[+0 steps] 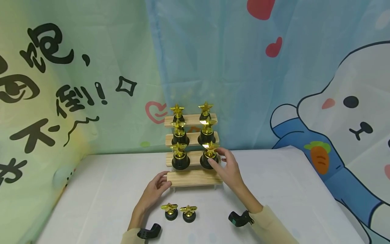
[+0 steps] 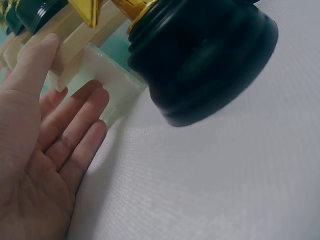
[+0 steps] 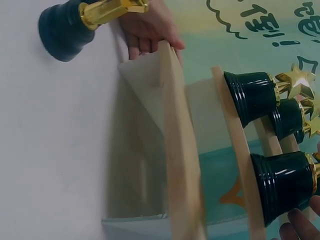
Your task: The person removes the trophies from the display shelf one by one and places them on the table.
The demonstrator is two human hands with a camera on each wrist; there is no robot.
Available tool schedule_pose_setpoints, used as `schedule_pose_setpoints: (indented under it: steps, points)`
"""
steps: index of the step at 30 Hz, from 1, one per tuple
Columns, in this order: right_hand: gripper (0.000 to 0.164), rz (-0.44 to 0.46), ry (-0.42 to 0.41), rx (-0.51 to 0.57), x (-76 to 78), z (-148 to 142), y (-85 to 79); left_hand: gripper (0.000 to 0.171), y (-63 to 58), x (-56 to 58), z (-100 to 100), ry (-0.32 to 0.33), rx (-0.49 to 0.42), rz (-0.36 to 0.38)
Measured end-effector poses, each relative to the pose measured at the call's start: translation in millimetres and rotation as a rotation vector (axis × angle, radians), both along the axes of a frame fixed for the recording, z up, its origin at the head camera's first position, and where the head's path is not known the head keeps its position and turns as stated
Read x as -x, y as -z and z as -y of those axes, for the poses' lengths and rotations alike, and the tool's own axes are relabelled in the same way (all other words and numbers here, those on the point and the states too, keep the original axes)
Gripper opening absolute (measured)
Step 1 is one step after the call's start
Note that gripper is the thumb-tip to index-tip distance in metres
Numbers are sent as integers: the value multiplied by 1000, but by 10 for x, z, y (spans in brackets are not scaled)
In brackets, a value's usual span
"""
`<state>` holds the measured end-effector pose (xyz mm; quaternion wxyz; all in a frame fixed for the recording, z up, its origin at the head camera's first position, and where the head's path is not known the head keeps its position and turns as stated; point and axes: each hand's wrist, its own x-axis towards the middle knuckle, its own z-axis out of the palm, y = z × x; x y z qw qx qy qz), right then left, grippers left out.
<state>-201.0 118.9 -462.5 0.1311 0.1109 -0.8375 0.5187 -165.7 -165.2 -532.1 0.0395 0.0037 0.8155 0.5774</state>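
A tiered wooden display stand [image 1: 195,178] bears several small trophies with gold stars and black bases. My left hand [image 1: 155,189] holds the left end of its lowest plank, thumb on one side and index finger on the other; the remaining fingers extend beside the clear side panel [image 2: 112,70]. My right hand [image 1: 230,169] holds the front right trophy [image 1: 210,154] on the second plank from the bottom, thumb and fingers on either side. That trophy's base [image 3: 282,185] stands upright against the plank. Beside it is the front left trophy [image 1: 180,159].
Two more trophies, a left one [image 1: 170,211] and a right one [image 1: 189,214], stand on the white tablecloth [image 1: 106,189] before the stand. A printed cloth backdrop [image 1: 189,51] hangs behind the table. Each wrist wears a black camera, such as the right one [image 1: 239,218].
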Motion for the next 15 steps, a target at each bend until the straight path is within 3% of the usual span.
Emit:
schedule_pose_setpoints:
  steps: [8, 15]
  points:
    - [45, 17, -17, -12, 36, 75, -16, 48, 180, 66, 63, 12, -4, 7]
    - [40, 10, -10, -13, 58, 81, -4, 54, 199, 95, 105, 47, -15, 1]
